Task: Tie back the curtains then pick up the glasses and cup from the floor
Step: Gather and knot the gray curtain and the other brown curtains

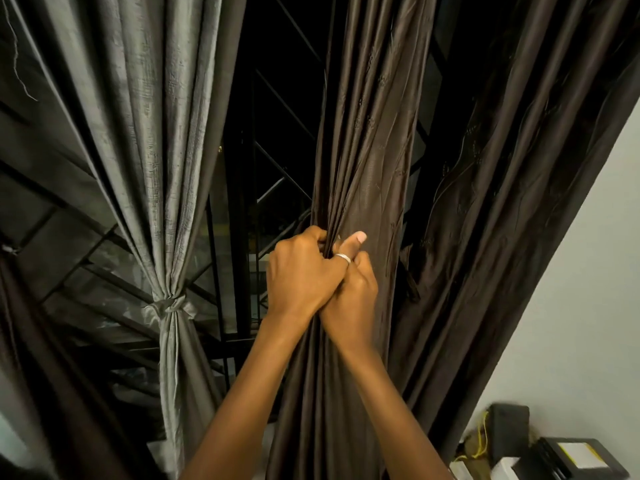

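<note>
A dark brown curtain [367, 150] hangs in the middle, gathered into a bunch. Both hands clasp it at mid height, pressed against each other. My left hand [301, 275] has its fingers curled into the folds and its ringed thumb lies flat on the cloth. My right hand [356, 299] grips the same bunch just below and to the right. At the left, a grey curtain [152, 140] is tied back with a fabric knot [170, 305]. The glasses and the cup are out of view.
More brown curtain [512, 202] hangs loose at the right beside a white wall [588, 271]. A black window grille [273, 168] with dark glass lies behind. At the bottom right sit a black box [509, 427], yellow cables [481, 441] and a dark device [575, 459].
</note>
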`<action>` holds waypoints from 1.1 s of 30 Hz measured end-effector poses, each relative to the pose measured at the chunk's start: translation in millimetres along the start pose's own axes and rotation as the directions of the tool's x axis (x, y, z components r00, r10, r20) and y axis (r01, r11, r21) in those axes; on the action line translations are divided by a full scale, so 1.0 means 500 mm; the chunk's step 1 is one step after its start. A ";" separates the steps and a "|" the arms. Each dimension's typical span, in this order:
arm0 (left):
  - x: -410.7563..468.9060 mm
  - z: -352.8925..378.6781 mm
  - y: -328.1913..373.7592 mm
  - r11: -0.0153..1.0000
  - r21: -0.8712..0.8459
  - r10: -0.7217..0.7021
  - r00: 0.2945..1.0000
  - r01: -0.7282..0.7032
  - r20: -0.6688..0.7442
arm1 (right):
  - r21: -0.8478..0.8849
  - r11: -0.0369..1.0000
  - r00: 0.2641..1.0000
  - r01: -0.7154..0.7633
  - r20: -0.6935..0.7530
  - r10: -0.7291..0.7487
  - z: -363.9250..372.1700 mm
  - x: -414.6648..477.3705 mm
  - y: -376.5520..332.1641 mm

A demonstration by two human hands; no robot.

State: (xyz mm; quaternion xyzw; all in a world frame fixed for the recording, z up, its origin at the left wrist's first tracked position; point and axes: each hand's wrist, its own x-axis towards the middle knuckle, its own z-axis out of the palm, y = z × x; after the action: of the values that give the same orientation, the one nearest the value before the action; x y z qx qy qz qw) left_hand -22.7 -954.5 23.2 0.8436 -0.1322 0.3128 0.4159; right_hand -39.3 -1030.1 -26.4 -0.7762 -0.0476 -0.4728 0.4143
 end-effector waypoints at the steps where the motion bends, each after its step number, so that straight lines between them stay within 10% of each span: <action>1: 0.003 0.003 0.004 0.999 0.039 -0.004 1.000 0.004 -0.011 | 0.002 1.000 1.000 0.003 -0.003 -0.003 -0.001 0.000 0.002; 15: 0.017 -0.016 -0.027 0.909 -0.401 -0.028 0.977 0.113 0.212 | 0.150 0.956 0.963 -0.254 0.131 0.235 -0.053 0.065 0.054; 29: 0.013 -0.038 -0.051 0.291 -0.807 -0.120 0.856 0.514 0.503 | 0.587 0.422 0.708 -0.691 0.667 0.232 -0.046 0.149 0.100; 33: 0.011 -0.040 -0.046 0.336 -0.796 -0.057 0.855 0.503 0.516 | 0.505 0.566 0.749 -0.652 0.546 0.375 -0.031 0.149 0.082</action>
State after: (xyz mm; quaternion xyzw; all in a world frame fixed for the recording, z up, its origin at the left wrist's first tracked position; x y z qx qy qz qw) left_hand -15.6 -924.5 21.6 0.5268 -0.2116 -0.0699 0.8203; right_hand 10.0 -1091.2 9.8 -0.6270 -0.0597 -0.1186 0.7676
